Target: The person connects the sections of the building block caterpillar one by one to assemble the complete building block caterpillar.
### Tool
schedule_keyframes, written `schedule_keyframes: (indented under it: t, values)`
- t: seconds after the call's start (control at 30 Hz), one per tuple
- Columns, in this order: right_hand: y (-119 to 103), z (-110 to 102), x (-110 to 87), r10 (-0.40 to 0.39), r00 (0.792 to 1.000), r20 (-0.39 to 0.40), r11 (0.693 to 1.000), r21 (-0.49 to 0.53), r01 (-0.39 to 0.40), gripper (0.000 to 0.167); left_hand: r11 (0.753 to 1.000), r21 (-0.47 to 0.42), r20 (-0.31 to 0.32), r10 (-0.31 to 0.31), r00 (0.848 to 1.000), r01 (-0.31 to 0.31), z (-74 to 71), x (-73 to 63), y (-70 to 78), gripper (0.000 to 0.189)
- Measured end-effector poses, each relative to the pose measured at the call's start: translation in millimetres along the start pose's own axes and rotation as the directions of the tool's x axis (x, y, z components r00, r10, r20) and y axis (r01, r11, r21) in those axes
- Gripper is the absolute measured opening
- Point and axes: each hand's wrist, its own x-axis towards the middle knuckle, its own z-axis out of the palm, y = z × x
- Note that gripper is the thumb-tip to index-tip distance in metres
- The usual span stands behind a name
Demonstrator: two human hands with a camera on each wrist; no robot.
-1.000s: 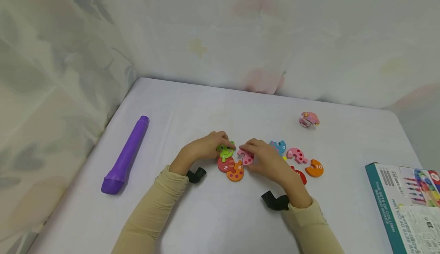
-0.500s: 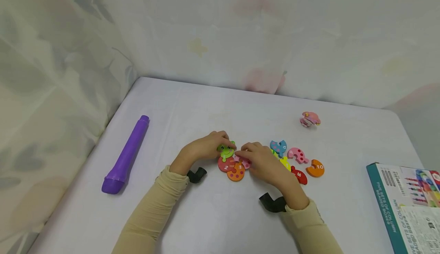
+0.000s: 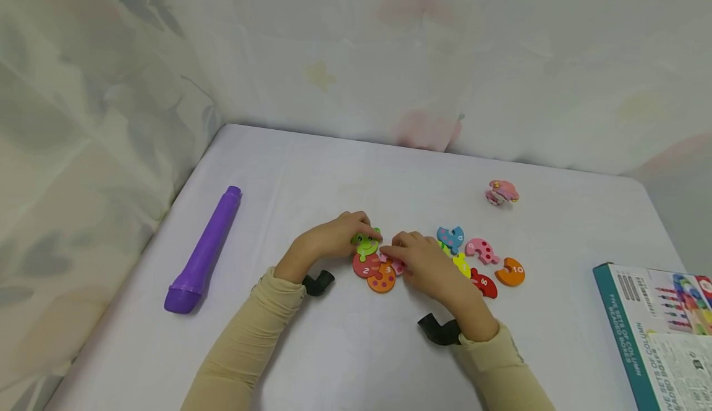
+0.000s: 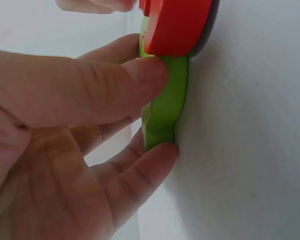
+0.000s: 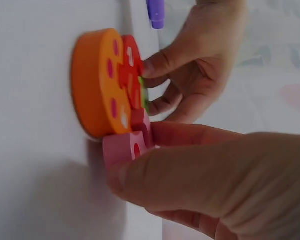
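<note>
My left hand point(image 3: 336, 236) holds the green frog-face puzzle piece point(image 3: 366, 246), thumb and fingers around its edges in the left wrist view. Joined below it is a red piece marked 2 point(image 3: 364, 266), and an orange dotted piece marked 3 point(image 3: 381, 281) connects to that. With thumb and fingers, my right hand point(image 3: 428, 266) pinches a pink dotted piece point(image 5: 121, 149) that touches the orange one. Part of the pink piece is hidden under the right fingers.
Right of my right hand lie loose pieces: blue point(image 3: 451, 238), yellow point(image 3: 461, 265), red point(image 3: 484, 283), pink point(image 3: 481, 251) and orange marked 10 point(image 3: 510, 272). A purple microphone point(image 3: 204, 250) lies left, a pink figurine point(image 3: 502, 193) behind, a box point(image 3: 656, 337) at right.
My right hand has moved slightly left and down, bringing the pink piece against the orange one. The left hand has stayed in place on the frog-face piece.
</note>
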Motion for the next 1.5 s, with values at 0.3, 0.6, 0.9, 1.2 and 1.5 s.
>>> schedule_keyframes:
  t: [0.3,0.6,0.9,1.2,1.5]
  values:
    - [1.1,0.5,-1.3,0.046,0.998,0.052,0.999,-0.021,-0.045,0.054,1.000,-0.004,0.000,-0.015,1.000,0.015,0.2,0.2,1.3,0.044]
    - [31.9,-26.0,-14.3,0.202,0.979,-0.022,0.972,0.128,-0.198,0.061,1.000,0.008,0.014,-0.024,1.000,0.024,0.9,1.0,0.5,0.046]
    - [63.0,-38.5,-31.2,0.281,0.960,-0.004,0.949,0.152,-0.277,0.060,1.000,-0.012,0.015,-0.024,1.000,0.024,-0.5,-0.5,2.1,0.044]
    - [58.4,-25.4,-30.3,0.282,0.954,0.101,0.953,0.081,-0.291,0.057,1.000,-0.013,0.014,-0.017,1.000,0.017,2.0,0.9,0.2,0.044]
    - [46.9,-14.9,-19.9,0.240,0.970,-0.031,0.970,0.041,-0.239,0.053,1.000,-0.011,0.020,-0.022,1.000,0.022,3.1,0.4,-0.8,0.045]
